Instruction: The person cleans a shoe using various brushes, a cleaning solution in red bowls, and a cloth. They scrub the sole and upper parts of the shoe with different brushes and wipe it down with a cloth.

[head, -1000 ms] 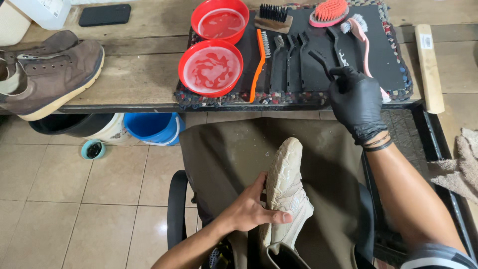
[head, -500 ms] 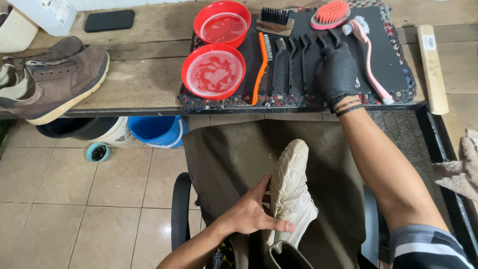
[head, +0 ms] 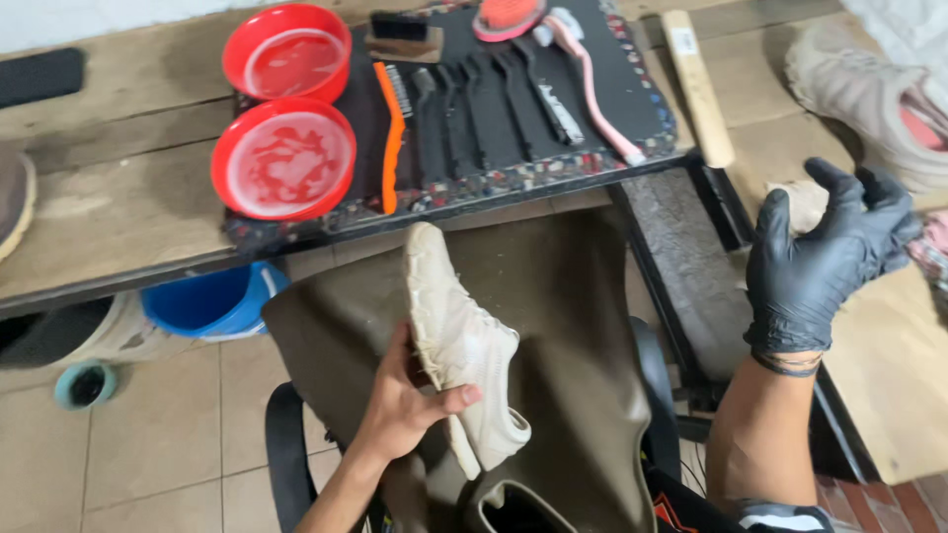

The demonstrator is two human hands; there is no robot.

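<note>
L hand (head: 410, 410) fingers clamp white shoe (head: 456, 341) ctr frame over apron; gloved R hand (head: 820, 262), fingers spread & empty, by cloth (head: 802, 202) right of frame — likely best grab cloth firmly, keep shoe steady.

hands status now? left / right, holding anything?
Left hand: bare, closed on the white shoe.
Right hand: black glove, open, holding nothing, raised near a beige cloth.

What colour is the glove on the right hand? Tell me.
Black. The glove covers the whole right hand, seen best in the head view, raised open over the bench.
</note>
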